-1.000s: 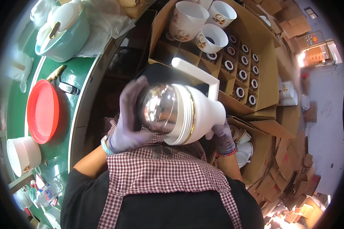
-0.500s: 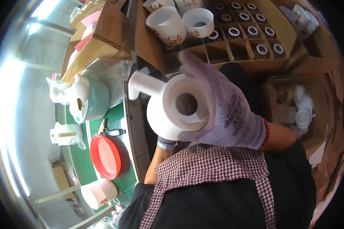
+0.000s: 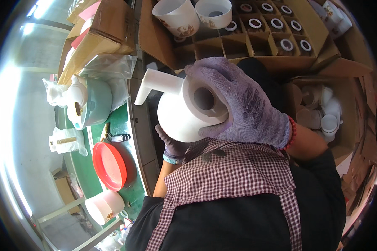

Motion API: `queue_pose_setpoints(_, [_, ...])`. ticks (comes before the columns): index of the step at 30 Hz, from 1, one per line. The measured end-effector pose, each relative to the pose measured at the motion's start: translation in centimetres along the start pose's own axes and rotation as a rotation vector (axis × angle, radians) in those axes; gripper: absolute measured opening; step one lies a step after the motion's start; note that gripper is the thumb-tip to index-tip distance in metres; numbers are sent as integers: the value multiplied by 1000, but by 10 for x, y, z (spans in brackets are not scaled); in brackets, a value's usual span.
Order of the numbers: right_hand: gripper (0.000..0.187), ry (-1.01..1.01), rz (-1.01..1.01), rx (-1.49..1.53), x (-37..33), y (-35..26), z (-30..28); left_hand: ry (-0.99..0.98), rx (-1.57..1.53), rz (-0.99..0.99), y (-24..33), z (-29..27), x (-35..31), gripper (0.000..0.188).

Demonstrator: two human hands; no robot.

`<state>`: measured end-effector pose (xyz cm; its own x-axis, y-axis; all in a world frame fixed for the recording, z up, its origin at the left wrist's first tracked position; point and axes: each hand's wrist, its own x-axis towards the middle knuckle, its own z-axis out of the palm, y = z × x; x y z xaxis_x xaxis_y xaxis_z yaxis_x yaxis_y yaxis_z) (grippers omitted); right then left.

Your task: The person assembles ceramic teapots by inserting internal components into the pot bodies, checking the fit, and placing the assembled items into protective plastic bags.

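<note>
At left, a round red tray [image 3: 109, 166] lies on the green surface [image 3: 83, 167]. The gloved left hand [image 3: 174, 146] is at the lower left of the jug [image 3: 176, 113], its thumb raised beside the body; the other fingers are hidden, so I cannot tell whether they grip.

The jug is in the air in front of the checked apron [image 3: 222, 175]. From left to right, it shows a white handle, its free end bent downward; a smooth, rounded white body; and a wide pale collar around a dark round opening, tilted toward the camera. The gloved right hand [image 3: 251, 104] grasps this collar end, fingers over the top and thumb across the lower edge. Behind stands a cardboard box [image 3: 289, 63] with dividers.

A second ago, the left hand was open beside the jug's silvery glass bulb, in plain view; now its thumb alone shows clearly. The jug then lay sideways, bulb and gold band visible; both are now out of sight, and the opening shows instead. The handle, upper right then, now points left. The right hand, then low behind the narrow end, now spreads over it.
</note>
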<state>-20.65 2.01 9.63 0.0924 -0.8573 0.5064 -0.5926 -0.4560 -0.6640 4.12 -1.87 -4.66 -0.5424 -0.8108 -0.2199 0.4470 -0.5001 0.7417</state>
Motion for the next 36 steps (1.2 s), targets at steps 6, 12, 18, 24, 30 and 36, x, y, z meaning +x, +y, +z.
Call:
queue_pose_setpoints(6, [104,22,22,65,-4,1,7,64,104,35,2,-2,-1,90])
queue_pose_setpoints(12, [104,109,340,372,-44,57,35,129,-62,141,41,4,-10,88])
queue_pose_setpoints(18, [92,-224,1161,919,-111,86,53,-42,1065,438,78,-4,33,55])
queue_pose_setpoints(24, [94,-8,613,-234,-99,72,16,-220,1548,382,73,64,95,37])
queue_pose_setpoints(30, [28,119,-20,-560,41,171,-28,-453,1793,638,49,84,135,27])
queue_pose_setpoints(36, [39,-389,187,-821,118,304,-4,-241,1650,340,55,106,137,51])
